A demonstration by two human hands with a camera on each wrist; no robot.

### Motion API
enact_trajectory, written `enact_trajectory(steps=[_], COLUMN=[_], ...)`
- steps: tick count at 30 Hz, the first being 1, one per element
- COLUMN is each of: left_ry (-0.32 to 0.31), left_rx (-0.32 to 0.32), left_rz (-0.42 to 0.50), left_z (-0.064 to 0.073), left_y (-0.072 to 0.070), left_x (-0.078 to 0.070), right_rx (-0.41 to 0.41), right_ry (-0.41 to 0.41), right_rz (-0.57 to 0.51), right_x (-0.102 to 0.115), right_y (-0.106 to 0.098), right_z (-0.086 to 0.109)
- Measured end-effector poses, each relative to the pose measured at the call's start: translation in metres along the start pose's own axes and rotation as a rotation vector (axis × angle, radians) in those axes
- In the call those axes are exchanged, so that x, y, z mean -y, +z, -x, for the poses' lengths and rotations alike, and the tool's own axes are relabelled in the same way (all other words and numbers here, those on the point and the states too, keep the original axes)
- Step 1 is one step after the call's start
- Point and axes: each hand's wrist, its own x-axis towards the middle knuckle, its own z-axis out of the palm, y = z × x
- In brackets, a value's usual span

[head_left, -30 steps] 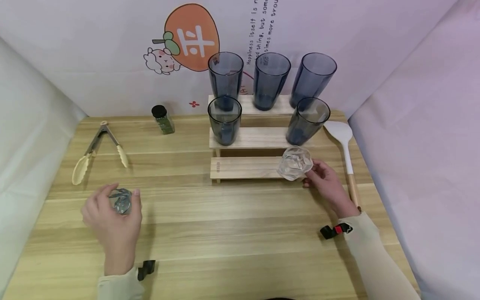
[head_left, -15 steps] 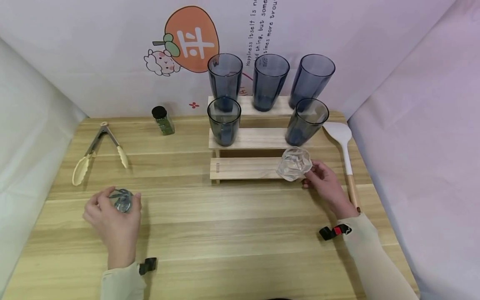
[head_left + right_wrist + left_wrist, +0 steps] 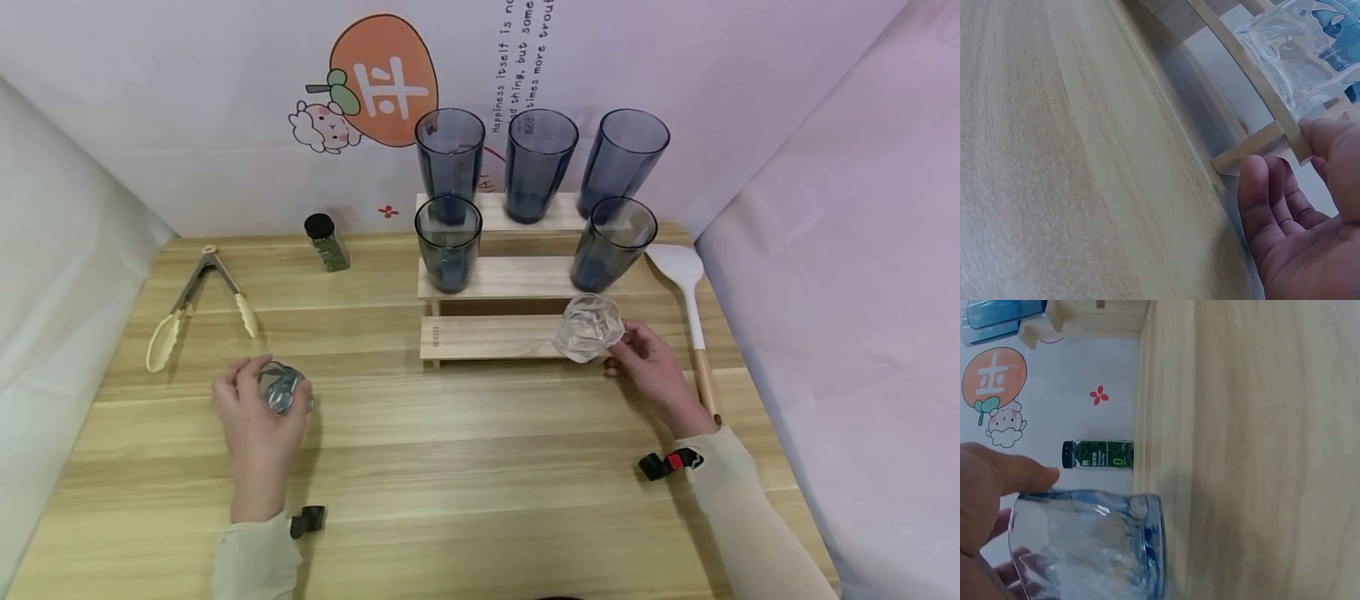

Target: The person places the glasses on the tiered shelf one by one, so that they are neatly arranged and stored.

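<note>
My left hand (image 3: 258, 425) holds a clear glass tumbler (image 3: 281, 393) above the left part of the table. In the left wrist view the tumbler (image 3: 1091, 544) lies sideways across the picture, thick base to the right, thumb and fingers around its rim end. A second clear, wavy-sided tumbler (image 3: 588, 327) stands at the right end of the lowest step of a wooden tiered rack (image 3: 495, 336). There my right hand (image 3: 654, 371) grips the step's end. Its thumb lies beside the tumbler's base, and its curled fingers (image 3: 1260, 200) sit below the step in the right wrist view.
Three tall blue glasses (image 3: 542, 167) line the top step, and two shorter ones (image 3: 450, 246) stand on the middle step. Tongs (image 3: 202, 283) and a black-capped spice jar (image 3: 327, 243) are at the left. A white spatula (image 3: 686, 279) lies right of the rack.
My left hand has moved to the right and slightly away from me, carrying the tumbler. The right hand has stayed at the rack's end.
</note>
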Motion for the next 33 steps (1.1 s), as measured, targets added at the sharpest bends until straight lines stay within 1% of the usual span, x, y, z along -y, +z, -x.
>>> enact_trajectory(steps=[2,4,6,9,12,18,22,25,31,33], left_ry=[0.009,-0.009,-0.051,-0.127,-0.186,-0.297,-0.373,-0.398,-0.400,-0.412], left_rx=[-0.011,-0.048,-0.080,-0.103,-0.087,-0.021,0.011,0.021,0.021,0.020], left_rz=[0.005,0.008,0.013,0.054,0.124,0.244,0.323,0.341,0.358,0.377], left_z=[0.001,0.005,0.009,0.014,0.015,0.012,0.011,0.010,0.007,0.005], left_y=[0.003,0.005,0.007,0.010,0.010,0.007,0.009,0.010,0.011,0.011], left_x=[0.000,0.001,0.002,0.003,0.003,0.001,-0.002,-0.004,-0.004,-0.004], right_rx=[-0.004,-0.005,-0.007,-0.002,-0.005,-0.001,0.001,0.002,0.008,0.008], right_ry=[0.003,0.004,0.005,0.001,-0.001,-0.012,-0.010,-0.011,-0.011,-0.009], right_rz=[-0.002,0.006,0.007,0.005,-0.008,-0.010,-0.013,-0.014,-0.005,0.001], right_x=[0.001,0.001,0.001,0.000,-0.001,-0.002,-0.003,-0.002,-0.001,-0.001], right_y=[0.000,0.000,0.001,0.000,0.000,-0.001,-0.002,-0.002,-0.002,-0.002], right_z=[0.000,0.001,0.001,0.000,0.000,0.000,0.000,0.000,-0.001,-0.001])
